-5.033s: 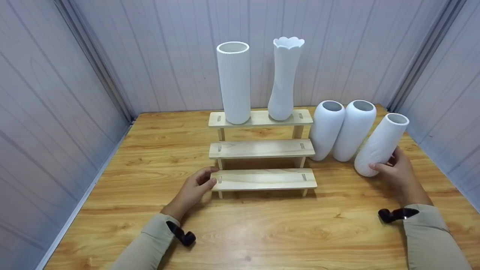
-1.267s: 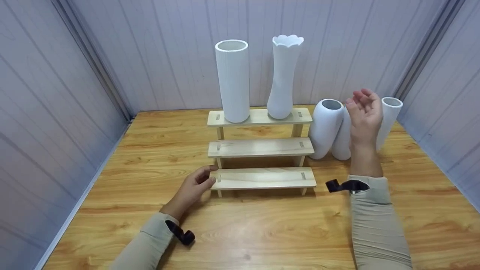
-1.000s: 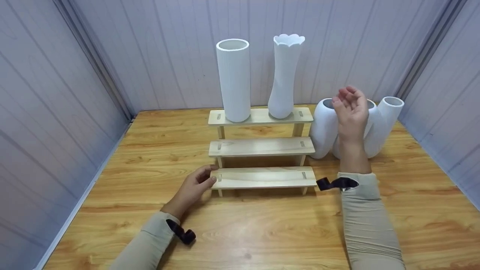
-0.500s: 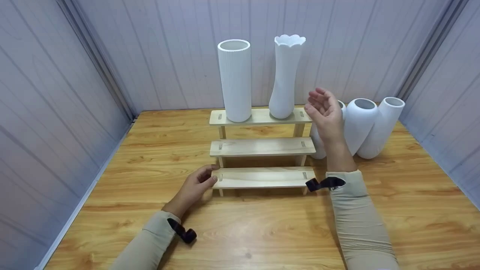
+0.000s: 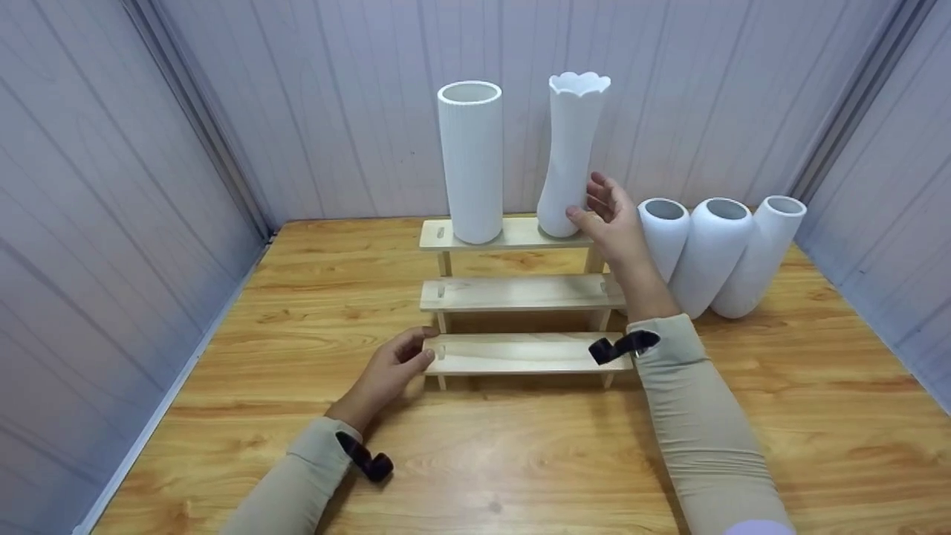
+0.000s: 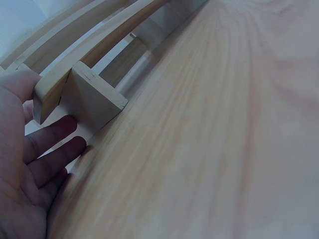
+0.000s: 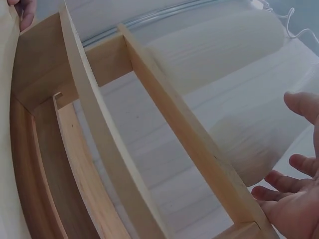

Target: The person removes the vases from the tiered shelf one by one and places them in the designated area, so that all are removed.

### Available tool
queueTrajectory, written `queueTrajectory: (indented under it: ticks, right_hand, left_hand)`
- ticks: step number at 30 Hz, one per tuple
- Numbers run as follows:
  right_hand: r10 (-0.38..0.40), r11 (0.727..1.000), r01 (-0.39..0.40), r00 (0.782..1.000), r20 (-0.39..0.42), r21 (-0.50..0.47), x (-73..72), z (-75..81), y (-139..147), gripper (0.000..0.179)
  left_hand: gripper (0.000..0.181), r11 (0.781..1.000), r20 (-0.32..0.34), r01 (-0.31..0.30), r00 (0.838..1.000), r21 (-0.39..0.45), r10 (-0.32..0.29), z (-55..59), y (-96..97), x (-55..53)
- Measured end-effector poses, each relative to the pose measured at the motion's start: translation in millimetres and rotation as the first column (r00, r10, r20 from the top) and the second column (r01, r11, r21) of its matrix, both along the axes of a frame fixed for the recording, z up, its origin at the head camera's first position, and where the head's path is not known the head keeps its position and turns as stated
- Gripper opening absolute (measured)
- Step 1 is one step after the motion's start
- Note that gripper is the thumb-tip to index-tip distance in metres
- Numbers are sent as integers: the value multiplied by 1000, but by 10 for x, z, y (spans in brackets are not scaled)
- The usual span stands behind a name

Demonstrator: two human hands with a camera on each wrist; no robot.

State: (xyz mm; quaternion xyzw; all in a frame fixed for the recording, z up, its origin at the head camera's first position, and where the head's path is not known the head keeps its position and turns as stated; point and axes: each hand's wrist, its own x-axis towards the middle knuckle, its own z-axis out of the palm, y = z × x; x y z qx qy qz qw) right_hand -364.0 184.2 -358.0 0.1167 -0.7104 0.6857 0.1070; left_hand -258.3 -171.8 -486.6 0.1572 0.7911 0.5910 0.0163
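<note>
On the top step of a three-tier wooden stand (image 5: 520, 293) stand a ribbed, straight white vase (image 5: 473, 174) and a slimmer white vase with a scalloped rim (image 5: 570, 160). My right hand (image 5: 617, 227) is at the lower right side of the scalloped vase, thumb in front and fingers behind. In the right wrist view those fingers (image 7: 286, 181) are spread beside the vase (image 7: 244, 149), not closed round it. My left hand (image 5: 386, 375) holds the left end of the lowest step between thumb and index finger. Its other fingers (image 6: 57, 154) extend below the board, beside the leg.
Three more white vases stand in a row on the wooden table right of the stand: a left one (image 5: 663, 234), partly behind my right forearm, a middle one (image 5: 709, 256) and a right one (image 5: 758, 256). Panelled walls (image 5: 356, 111) enclose the table.
My right hand set the rightmost vase back beside the other two, let go, then moved left to the scalloped vase. My left hand has stayed on the lowest step.
</note>
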Motion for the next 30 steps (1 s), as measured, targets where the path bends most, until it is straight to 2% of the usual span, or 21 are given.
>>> queueTrajectory:
  ticks: [6, 10, 20, 30]
  right_hand:
    - [14, 999, -16, 997, 77, 35, -134, 52, -51, 88]
    - [17, 998, -22, 995, 102, 52, -195, 61, -86, 89]
    - [4, 992, -12, 998, 66, 125, -244, 85, -125, 76]
    - [-5, 988, -7, 997, 76, 156, -240, 78, -116, 79]
  left_hand:
    - [33, 1000, -5, 0, 1000, -1, 0, 1, -4, -10]
    - [33, 1000, -4, -1, 1000, -3, 1, -11, -9, -9]
    - [33, 1000, -8, 8, 1000, 12, -8, -20, -1, -16]
    - [33, 1000, 4, 2, 1000, 20, -2, -10, 4, -11]
